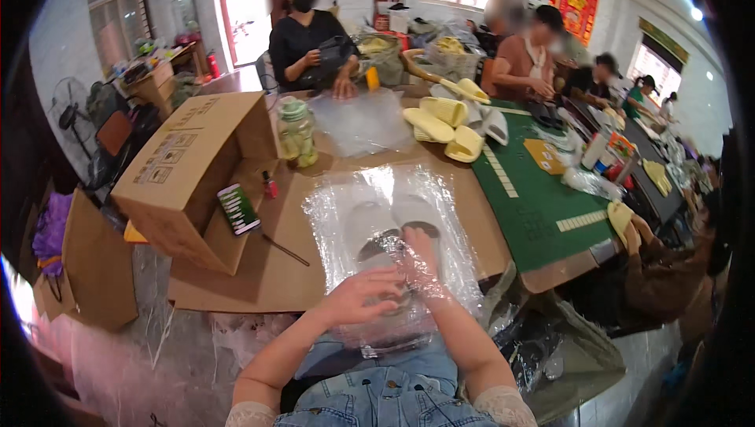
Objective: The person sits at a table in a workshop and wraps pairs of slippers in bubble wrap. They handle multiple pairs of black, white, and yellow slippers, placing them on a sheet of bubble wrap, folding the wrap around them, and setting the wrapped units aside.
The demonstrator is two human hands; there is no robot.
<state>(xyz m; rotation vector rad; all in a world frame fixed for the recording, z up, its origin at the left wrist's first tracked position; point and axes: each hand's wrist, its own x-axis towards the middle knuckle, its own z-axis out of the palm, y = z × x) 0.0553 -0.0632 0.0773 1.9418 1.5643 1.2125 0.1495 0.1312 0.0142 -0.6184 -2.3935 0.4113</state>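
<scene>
A pair of pale grey-white slippers [414, 211] with dark foot openings lies toes-away on a stack of clear plastic bags [330, 226] at the table's front edge. My right hand [422, 258] reaches over the pair, its fingers closed at the opening of the right slipper. Shiny film covers part of that wrist, so the hand looks partly inside a bag. Just left of it is my left hand [367, 295], fingers apart and slightly bent, over the near part of the plastic. Glare on the film hides some of the fingertips.
An open cardboard box [185, 167] stands at left, with a phone [237, 208] propped in it. Beyond are a glass jar [296, 132], plastic sheets [362, 120] and yellow slippers [444, 124]. A green mat [535, 199] lies right. Co-workers [314, 42] sit across and at right.
</scene>
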